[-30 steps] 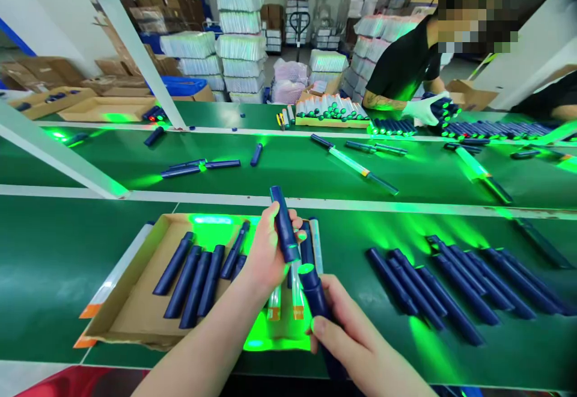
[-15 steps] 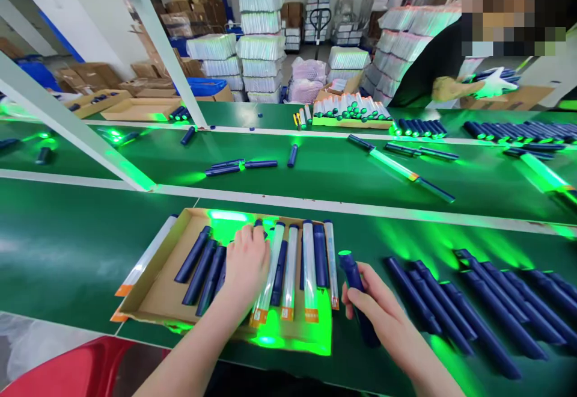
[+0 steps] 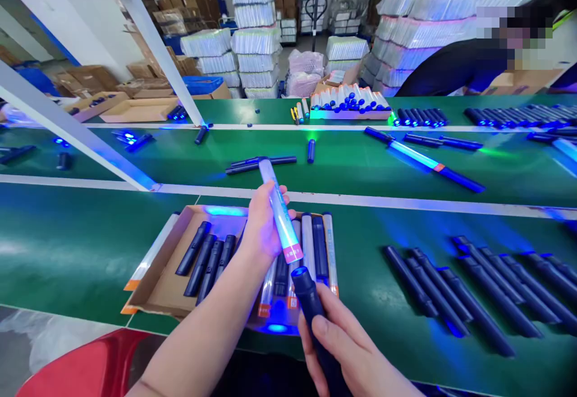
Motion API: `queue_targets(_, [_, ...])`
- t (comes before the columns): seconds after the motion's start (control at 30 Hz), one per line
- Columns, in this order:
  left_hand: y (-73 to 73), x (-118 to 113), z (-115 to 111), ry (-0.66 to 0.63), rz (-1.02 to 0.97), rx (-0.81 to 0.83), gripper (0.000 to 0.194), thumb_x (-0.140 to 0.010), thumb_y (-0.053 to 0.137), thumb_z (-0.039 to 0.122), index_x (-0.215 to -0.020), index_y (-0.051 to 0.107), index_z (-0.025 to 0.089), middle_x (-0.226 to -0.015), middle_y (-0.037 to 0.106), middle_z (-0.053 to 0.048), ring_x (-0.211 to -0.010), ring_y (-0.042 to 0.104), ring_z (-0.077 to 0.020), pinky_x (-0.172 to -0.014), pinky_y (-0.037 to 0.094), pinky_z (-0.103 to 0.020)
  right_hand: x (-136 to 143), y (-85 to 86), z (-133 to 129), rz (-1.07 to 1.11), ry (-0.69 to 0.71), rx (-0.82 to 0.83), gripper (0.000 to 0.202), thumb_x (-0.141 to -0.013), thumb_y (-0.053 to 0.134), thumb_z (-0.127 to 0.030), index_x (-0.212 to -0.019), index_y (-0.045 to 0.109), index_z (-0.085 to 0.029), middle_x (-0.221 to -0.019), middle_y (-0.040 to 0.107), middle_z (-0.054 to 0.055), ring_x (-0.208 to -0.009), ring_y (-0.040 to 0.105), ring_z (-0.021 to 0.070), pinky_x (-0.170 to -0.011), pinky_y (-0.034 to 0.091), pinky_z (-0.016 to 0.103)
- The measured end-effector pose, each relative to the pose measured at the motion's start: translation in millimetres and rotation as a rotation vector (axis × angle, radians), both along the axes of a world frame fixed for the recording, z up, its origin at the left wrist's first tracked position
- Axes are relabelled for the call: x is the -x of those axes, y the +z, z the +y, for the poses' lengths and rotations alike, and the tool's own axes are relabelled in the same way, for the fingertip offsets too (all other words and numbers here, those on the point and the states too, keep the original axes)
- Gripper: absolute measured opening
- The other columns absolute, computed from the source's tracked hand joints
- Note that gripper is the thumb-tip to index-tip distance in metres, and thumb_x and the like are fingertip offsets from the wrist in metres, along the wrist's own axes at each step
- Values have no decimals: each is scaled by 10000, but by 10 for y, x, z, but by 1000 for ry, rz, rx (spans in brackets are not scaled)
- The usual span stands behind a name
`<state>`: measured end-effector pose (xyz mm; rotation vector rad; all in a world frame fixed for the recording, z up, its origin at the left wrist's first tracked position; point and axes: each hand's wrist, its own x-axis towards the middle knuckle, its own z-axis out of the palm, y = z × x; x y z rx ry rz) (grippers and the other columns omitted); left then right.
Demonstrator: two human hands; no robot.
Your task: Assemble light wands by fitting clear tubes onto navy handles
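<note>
My left hand [image 3: 265, 216] is closed around a clear light-stick tube [image 3: 280, 210], lifted above the cardboard tray [image 3: 157, 292] and tilted with its printed band end toward me. In my right hand [image 3: 340, 331] is a dark blue flashlight handle [image 3: 311, 301], fingers wrapped round it, its blue-lit end pointing up. That lit end is close below the tube's banded end; I cannot tell whether they touch. Inside the tray lie several dark handles [image 3: 198, 264] at the left and several clear tubes [image 3: 308, 243] at the right, partly hidden by my left forearm and hand.
Rows of dark flashlights [image 3: 478, 307] lie on the green bench at right. On the belt beyond are loose flashlights and an assembled light stick [image 3: 419, 159]. A slanted white post [image 3: 81, 117] stands at left, a red chair [image 3: 85, 367] below. Another person [image 3: 455, 63] bends over across the belt.
My left hand has lifted a clear tube out of the tray. My right hand has brought the handle left, toward the tube. The lights have turned from green to blue.
</note>
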<state>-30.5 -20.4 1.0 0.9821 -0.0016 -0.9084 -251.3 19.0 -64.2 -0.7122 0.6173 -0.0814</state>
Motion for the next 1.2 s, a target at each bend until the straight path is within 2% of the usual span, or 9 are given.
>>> queue_targets(0.27, [-27, 148, 15, -3, -13, 79, 534, -720, 890, 495, -980, 535, 193, -756, 544, 53, -543, 496, -56, -511, 449, -178, -49, 13, 49, 100, -31, 108, 998, -911, 704, -703, -1650, 247, -213, -804, 695, 14, -633, 625, 158, -611, 496, 279])
queue_targets(0.43, [-3, 81, 35, -128, 37, 142, 575, -676, 961, 424, -942, 504, 197, -777, 510, 63, -566, 492, -43, -519, 456, -164, -46, -56, 76, 61, -58, 42, 1119, -832, 774, -726, -1640, 160, -256, -954, 696, 49, -577, 596, 130, -524, 486, 262])
queue_targets(0.57, [-56, 44, 33, -180, 77, 205, 554, -712, 943, 451, -928, 502, 195, -766, 488, 63, -549, 461, -37, -443, 369, -140, -65, -113, 48, -29, -19, 10, 845, -911, 753, -617, -1544, 335, -243, -898, 674, 19, -515, 568, 91, -477, 442, 210])
queue_targets(0.67, [-94, 48, 39, -187, 136, 255, 395, -810, 844, 386, -971, 546, 183, -830, 560, 24, -606, 534, -64, -489, 447, -164, -121, -158, 21, -222, 4, -68, 518, -979, 682, -553, -1333, 522, -211, -852, 624, -16, -427, 504, 44, -424, 423, 180])
queue_targets(0.77, [-113, 42, 50, -143, 118, 276, 331, -768, 818, 217, -980, 565, 179, -889, 598, 11, -691, 595, -82, -557, 516, -179, -175, -199, 16, -354, -7, -132, 369, -1014, 646, -500, -1213, 558, -202, -845, 616, -24, -417, 487, 25, -421, 445, 167])
queue_targets(0.9, [-117, 0, 55, -69, 168, 252, 423, -713, 905, 187, -899, 524, 186, -778, 499, 55, -618, 523, -42, -468, 412, -106, -179, -194, 19, -140, -95, -21, 819, -925, 752, -568, -1524, 301, -239, -834, 655, -11, -445, 525, 77, -399, 457, 194])
queue_targets(1.0, [-106, -26, 65, -94, 193, 312, 431, -772, 914, 321, -967, 549, 199, -811, 489, 53, -621, 511, -37, -422, 348, -85, -156, -130, 16, 24, -44, 10, 1121, -820, 817, -664, -1610, 147, -236, -825, 669, 4, -463, 519, 92, -416, 427, 201])
queue_targets(1.1, [-94, -35, 92, -125, 200, 382, 416, -847, 840, 480, -1032, 575, 218, -824, 491, 43, -619, 497, -44, -411, 350, -85, -161, -78, 40, 87, -15, 10, 1174, -789, 810, -720, -1619, 141, -229, -810, 668, 8, -491, 510, 96, -445, 394, 200])
queue_targets(1.2, [-83, -41, 127, -172, 218, 493, 381, -878, 802, 505, -1001, 582, 219, -768, 420, 46, -594, 448, -46, -383, 299, -74, -199, -84, 100, 44, -13, 32, 1082, -856, 742, -723, -1602, 146, -214, -773, 647, -13, -489, 480, 85, -470, 366, 201])
